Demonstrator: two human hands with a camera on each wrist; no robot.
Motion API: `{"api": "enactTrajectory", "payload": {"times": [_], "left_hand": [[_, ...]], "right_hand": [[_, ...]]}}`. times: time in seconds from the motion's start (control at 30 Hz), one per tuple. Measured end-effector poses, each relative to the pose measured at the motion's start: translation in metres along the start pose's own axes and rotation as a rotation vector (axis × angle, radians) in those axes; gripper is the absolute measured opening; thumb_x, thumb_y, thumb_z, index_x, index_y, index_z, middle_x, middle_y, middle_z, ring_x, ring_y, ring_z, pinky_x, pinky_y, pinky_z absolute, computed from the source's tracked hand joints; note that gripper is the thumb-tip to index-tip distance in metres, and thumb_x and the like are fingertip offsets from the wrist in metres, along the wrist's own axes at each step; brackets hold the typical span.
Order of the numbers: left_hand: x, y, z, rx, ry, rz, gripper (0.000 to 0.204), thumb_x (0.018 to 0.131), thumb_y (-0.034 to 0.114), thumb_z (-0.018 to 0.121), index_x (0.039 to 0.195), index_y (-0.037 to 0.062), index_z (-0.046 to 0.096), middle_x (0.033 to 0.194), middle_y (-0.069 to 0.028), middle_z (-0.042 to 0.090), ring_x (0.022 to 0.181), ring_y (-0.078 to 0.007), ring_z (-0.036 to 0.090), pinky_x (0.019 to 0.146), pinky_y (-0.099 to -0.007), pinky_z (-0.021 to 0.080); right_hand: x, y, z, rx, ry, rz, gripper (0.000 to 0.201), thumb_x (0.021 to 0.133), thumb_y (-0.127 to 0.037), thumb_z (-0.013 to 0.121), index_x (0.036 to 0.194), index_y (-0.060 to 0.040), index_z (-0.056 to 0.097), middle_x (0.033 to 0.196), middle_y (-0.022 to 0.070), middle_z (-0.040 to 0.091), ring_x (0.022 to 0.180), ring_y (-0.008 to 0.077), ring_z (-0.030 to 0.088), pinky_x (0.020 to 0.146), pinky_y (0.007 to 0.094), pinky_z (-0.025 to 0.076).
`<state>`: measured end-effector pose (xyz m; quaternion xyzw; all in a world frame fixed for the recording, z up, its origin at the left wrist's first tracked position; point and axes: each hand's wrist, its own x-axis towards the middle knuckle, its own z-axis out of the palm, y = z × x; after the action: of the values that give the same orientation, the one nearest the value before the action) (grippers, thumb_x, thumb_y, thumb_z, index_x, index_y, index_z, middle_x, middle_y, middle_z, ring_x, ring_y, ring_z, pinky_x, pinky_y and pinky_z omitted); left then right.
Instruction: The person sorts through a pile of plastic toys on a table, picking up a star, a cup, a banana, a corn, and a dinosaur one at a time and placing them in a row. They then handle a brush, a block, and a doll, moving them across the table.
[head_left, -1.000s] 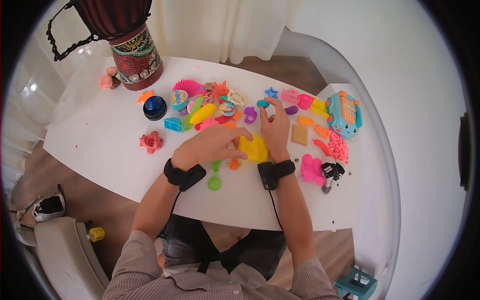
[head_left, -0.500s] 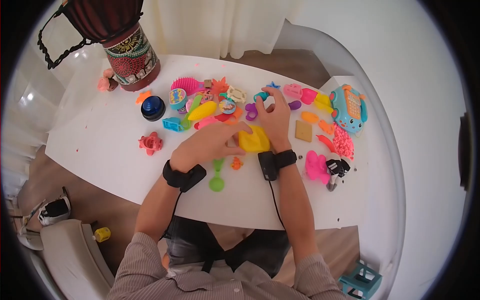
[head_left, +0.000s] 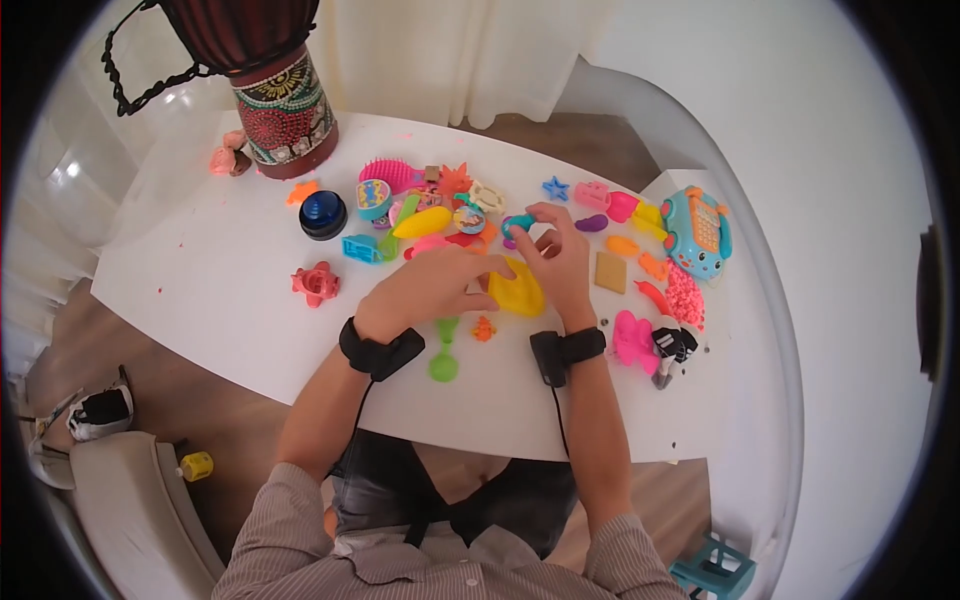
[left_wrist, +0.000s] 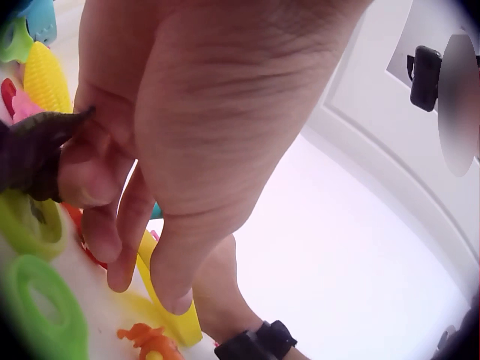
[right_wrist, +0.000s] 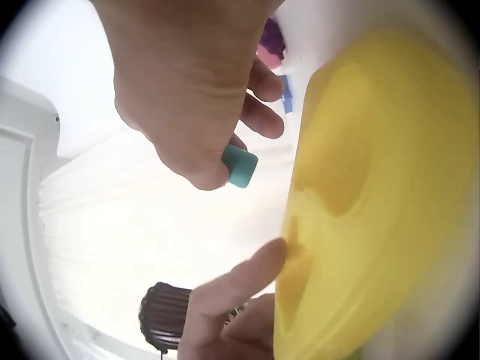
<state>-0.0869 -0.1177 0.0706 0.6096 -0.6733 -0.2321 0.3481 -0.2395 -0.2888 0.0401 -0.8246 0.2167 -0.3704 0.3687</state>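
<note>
My right hand [head_left: 560, 268] pinches a small teal piece [right_wrist: 241, 168] between thumb and finger, close over a purple toy at the middle of the table. Below that wrist lies a yellow plastic piece [head_left: 519, 289] with moulded hollows. My left hand [head_left: 428, 288] grips its left edge, thumb on the near side and fingers bent round the far side. In the left wrist view, a dark purple pointed thing [left_wrist: 34, 154] overlaps the left fingers; the head view hides it. A green spoon-shaped toy [head_left: 443, 366] and an orange crab-like figure [head_left: 484, 328] lie just nearer.
Many toys crowd the far middle, among them a corn cob [head_left: 423, 222], a pink brush [head_left: 388, 174] and a blue-topped button [head_left: 323, 212]. A toy phone [head_left: 697, 235] and pink beads stand right. A patterned drum [head_left: 285, 110] rises at the far left.
My right hand has shifted left with the teal piece, which now covers much of the purple toy. The left hand stays at the yellow piece. The head view has swayed slightly.
</note>
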Motion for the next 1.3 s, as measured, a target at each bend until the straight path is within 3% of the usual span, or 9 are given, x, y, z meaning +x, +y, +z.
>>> {"api": "enactTrajectory", "payload": {"times": [0.1,0.3,0.37,0.47,0.77,0.93,1.0,1.23,1.3], "left_hand": [[0.000,0.013,-0.019,-0.039,-0.067,-0.137,0.032,0.089,0.020,0.079,0.118,0.0096,0.070,0.097,-0.0112,0.072,0.093,-0.0257,0.070,0.081,-0.0364,0.054],[0.005,-0.012,-0.026,-0.092,0.200,-0.056,0.018,0.098,0.019,0.074,0.112,0.0086,0.070,0.104,-0.0033,0.069,0.090,-0.0136,0.063,0.078,-0.0297,0.051],[0.010,-0.016,-0.027,-0.132,0.613,0.093,0.013,0.097,0.013,0.071,0.108,0.0069,0.068,0.096,-0.0083,0.069,0.081,-0.0214,0.065,0.074,-0.0331,0.052],[0.007,-0.030,-0.043,-0.135,0.898,-0.039,0.013,0.098,0.010,0.067,0.111,0.0062,0.068,0.098,-0.0092,0.070,0.084,-0.0204,0.066,0.077,-0.0323,0.053],[-0.012,-0.065,-0.063,0.028,1.294,-0.311,0.026,0.096,0.011,0.059,0.118,0.0023,0.069,0.104,-0.0165,0.074,0.096,-0.0291,0.071,0.088,-0.0395,0.055],[-0.012,-0.082,-0.063,0.075,1.383,-0.258,0.025,0.096,0.011,0.060,0.116,0.0017,0.070,0.106,-0.0188,0.075,0.100,-0.0328,0.072,0.091,-0.0418,0.054],[-0.012,-0.088,-0.061,0.082,1.393,-0.266,0.024,0.096,0.011,0.060,0.116,0.0022,0.071,0.105,-0.0190,0.075,0.100,-0.0332,0.072,0.091,-0.0419,0.054],[-0.015,-0.097,-0.059,0.145,1.296,-0.390,0.030,0.098,0.013,0.066,0.125,0.0036,0.071,0.111,-0.0194,0.076,0.102,-0.0333,0.071,0.092,-0.0419,0.055],[-0.016,-0.101,-0.060,0.187,1.303,-0.372,0.033,0.098,0.013,0.066,0.130,0.0040,0.071,0.113,-0.0193,0.076,0.104,-0.0329,0.071,0.093,-0.0416,0.055]], "right_hand": [[-0.001,-0.006,0.011,0.022,0.048,-0.027,0.041,0.088,-0.016,0.085,0.123,-0.0054,0.066,0.105,0.0063,0.074,0.063,0.0093,0.063,0.054,0.0232,0.046],[-0.004,-0.008,0.012,0.081,0.104,-0.088,0.033,0.088,-0.008,0.078,0.119,-0.0075,0.066,0.094,0.0036,0.070,0.061,0.0090,0.059,0.052,0.0241,0.044],[-0.005,-0.007,0.009,0.095,0.013,-0.066,0.030,0.088,-0.008,0.077,0.116,-0.0076,0.066,0.086,0.0027,0.067,0.058,0.0086,0.056,0.052,0.0247,0.042],[-0.006,-0.009,0.007,0.070,-0.159,-0.051,0.024,0.086,-0.010,0.076,0.108,-0.0079,0.066,0.072,0.0018,0.059,0.055,0.0098,0.050,0.051,0.0271,0.038],[-0.009,-0.006,0.009,-0.014,-0.352,-0.067,0.022,0.083,-0.017,0.080,0.091,-0.0085,0.061,0.060,0.0035,0.047,0.053,0.0166,0.043,0.054,0.0323,0.037],[-0.011,-0.003,0.009,0.047,-0.326,-0.049,0.021,0.084,-0.017,0.080,0.088,-0.0077,0.061,0.060,0.0026,0.045,0.054,0.0143,0.042,0.053,0.0321,0.035],[-0.011,-0.002,0.008,0.088,-0.322,-0.045,0.015,0.088,-0.008,0.076,0.088,-0.0047,0.062,0.062,-0.0031,0.044,0.055,0.0057,0.034,0.052,0.0267,0.027],[-0.011,0.004,0.008,0.115,-0.303,-0.013,0.012,0.095,-0.008,0.071,0.090,-0.0021,0.063,0.059,-0.0030,0.044,0.055,0.0051,0.033,0.051,0.0270,0.027],[-0.011,0.010,0.013,0.083,-0.211,0.027,0.014,0.093,-0.016,0.074,0.091,-0.0044,0.066,0.057,0.0025,0.043,0.053,0.0132,0.040,0.052,0.0321,0.034]]}}
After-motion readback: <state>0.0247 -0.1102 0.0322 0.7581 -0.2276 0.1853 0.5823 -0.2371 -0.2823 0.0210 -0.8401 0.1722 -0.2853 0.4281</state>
